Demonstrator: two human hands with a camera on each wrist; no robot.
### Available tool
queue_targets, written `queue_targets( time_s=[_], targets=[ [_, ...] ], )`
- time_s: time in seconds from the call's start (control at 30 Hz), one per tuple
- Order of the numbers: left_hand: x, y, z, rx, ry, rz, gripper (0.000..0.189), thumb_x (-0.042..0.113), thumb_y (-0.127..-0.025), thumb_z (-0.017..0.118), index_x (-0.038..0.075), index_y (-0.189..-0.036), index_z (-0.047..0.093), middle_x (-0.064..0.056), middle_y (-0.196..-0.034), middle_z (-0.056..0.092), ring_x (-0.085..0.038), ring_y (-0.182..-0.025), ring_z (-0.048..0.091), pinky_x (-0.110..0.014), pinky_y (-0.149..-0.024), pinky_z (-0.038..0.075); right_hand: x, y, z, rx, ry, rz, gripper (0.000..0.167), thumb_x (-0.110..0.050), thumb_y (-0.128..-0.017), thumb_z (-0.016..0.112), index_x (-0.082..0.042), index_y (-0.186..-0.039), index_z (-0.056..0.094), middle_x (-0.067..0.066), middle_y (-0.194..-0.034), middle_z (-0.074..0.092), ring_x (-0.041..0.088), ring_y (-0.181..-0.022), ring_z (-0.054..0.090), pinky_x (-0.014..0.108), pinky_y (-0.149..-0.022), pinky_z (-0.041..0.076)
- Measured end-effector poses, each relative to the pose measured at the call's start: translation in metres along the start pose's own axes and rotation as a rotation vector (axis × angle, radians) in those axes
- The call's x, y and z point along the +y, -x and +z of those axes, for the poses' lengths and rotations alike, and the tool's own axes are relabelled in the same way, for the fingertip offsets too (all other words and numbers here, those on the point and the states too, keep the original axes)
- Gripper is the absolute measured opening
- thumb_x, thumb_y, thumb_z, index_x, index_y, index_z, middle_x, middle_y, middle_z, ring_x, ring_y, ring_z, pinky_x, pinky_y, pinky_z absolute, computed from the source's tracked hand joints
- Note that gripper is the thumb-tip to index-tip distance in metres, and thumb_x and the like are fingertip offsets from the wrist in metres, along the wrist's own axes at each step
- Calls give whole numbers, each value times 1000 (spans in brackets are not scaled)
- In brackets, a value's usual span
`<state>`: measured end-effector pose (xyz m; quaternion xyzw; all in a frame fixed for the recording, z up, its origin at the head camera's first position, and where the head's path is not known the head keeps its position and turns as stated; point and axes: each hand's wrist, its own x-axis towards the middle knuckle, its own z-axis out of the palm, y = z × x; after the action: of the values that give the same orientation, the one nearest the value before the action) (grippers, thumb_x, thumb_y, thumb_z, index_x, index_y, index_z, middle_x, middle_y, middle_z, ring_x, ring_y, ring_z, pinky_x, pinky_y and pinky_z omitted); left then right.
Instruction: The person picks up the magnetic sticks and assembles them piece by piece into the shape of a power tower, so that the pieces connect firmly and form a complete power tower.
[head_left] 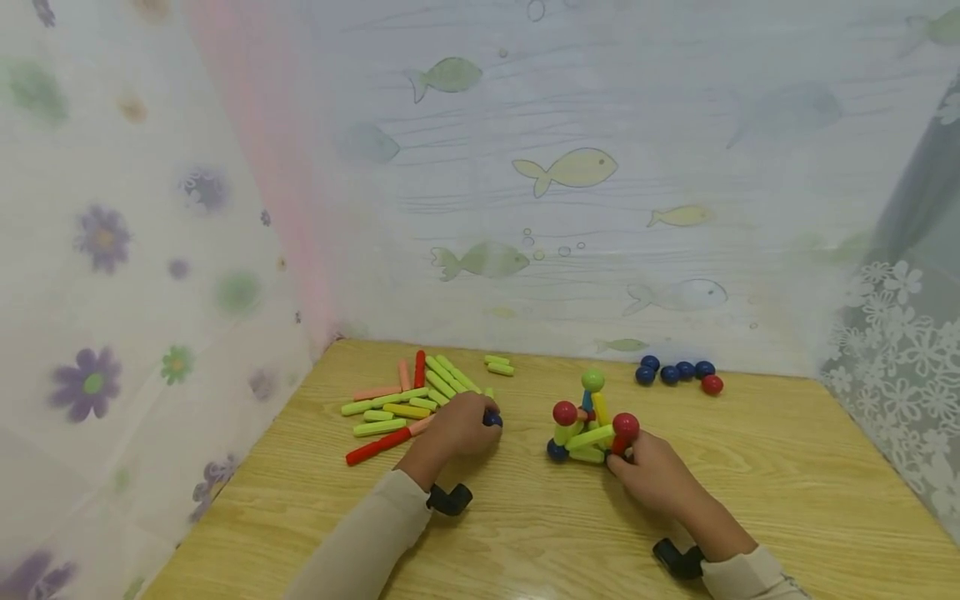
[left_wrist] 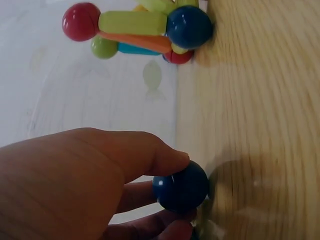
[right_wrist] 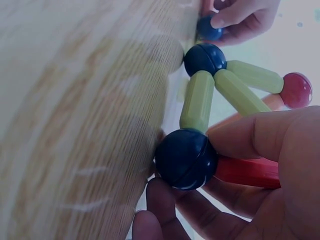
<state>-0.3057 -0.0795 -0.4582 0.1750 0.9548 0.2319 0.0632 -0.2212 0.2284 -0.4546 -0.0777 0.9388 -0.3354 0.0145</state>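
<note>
A white sheet (head_left: 420, 208) printed with fish hangs behind the wooden table (head_left: 540, 533). On the table's left side lies a loose pile of sticks (head_left: 408, 411), mostly light green, with some red, orange and one yellow. Right of the pile stands the model (head_left: 590, 438), built of sticks and balls: blue balls at its near base corners, two red balls raised at the front and a green ball at the top behind.

The right hand (head_left: 660, 475) has thumb and fingers clamped on the model's near right corner, round the base ball (right_wrist: 185, 160) and the red stick. The left hand (head_left: 467, 423), beside the pile and apart from the model, pinches a blue ball (left_wrist: 181, 187) between thumb and fingers, just by the tabletop.

Toward the back right sit five spare balls (head_left: 670, 374), blue, with a red one (head_left: 712, 385) beside them. Short green sticks (head_left: 501, 369) lie behind the pile.
</note>
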Motion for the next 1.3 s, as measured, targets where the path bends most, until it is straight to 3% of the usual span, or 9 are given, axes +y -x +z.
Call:
queue_targets(
  time_s=[0.3,0.4,0.53,0.63,0.73,0.87,1.0,1.2,1.3],
  targets=[
    [20,-8,19,115,142,66,41,17,-91,82,9,-129,68,-7,-118,71,-20,-101,71,-37,-85,59,0,-2,1,3,5,-14,19,-15,-95,68,0,-105,62,5,-88,63,17,-72,50,33,-64,43],
    [22,-14,15,215,64,11,39,15,-92,81,10,-129,69,-8,-121,69,-22,-103,70,-38,-84,59,0,-3,2,4,2,-23,20,-15,-95,68,0,-107,63,6,-92,66,17,-74,52,33,-67,45],
    [16,-25,6,312,-149,-86,37,26,-91,83,10,-122,72,-9,-120,67,-27,-105,67,-42,-83,59,0,-3,4,11,4,-31,20,-15,-95,68,0,-108,63,6,-94,67,17,-76,53,34,-69,46],
    [9,-32,4,284,-245,-113,34,31,-90,83,9,-112,72,-8,-112,68,-27,-99,67,-41,-79,59,0,-3,6,9,7,-20,20,-15,-95,68,0,-108,64,6,-94,67,17,-75,53,33,-69,46],
    [3,-37,6,236,-230,-105,26,24,-92,81,9,-112,73,-7,-110,71,-26,-98,69,-41,-78,59,0,-3,6,2,0,-10,21,-15,-95,68,0,-109,64,5,-92,66,17,-73,53,33,-67,45],
    [3,-41,8,223,-143,-88,30,14,-95,76,12,-125,75,-5,-119,74,-25,-106,71,-42,-82,61,-1,-4,7,3,-11,-13,21,-16,-95,68,0,-109,63,5,-89,65,17,-70,52,33,-64,44],
    [10,-38,8,291,55,-23,33,14,-99,71,14,-133,72,-5,-122,73,-23,-109,70,-41,-86,60,-1,-3,6,4,-7,-12,21,-16,-96,68,0,-109,63,4,-89,65,16,-71,52,32,-64,44],
    [46,-15,-6,399,516,226,30,23,-101,69,20,-131,72,-2,-125,70,-18,-111,69,-37,-92,58,0,-2,4,6,-1,-2,23,-17,-96,68,0,-109,63,6,-93,66,17,-73,52,33,-66,44],
    [70,-4,-13,398,644,355,29,28,-100,71,22,-128,73,-1,-122,73,-16,-107,70,-36,-90,58,1,-1,2,8,2,4,22,-16,-96,68,0,-109,62,7,-94,67,17,-74,52,34,-67,45]
  ],
)
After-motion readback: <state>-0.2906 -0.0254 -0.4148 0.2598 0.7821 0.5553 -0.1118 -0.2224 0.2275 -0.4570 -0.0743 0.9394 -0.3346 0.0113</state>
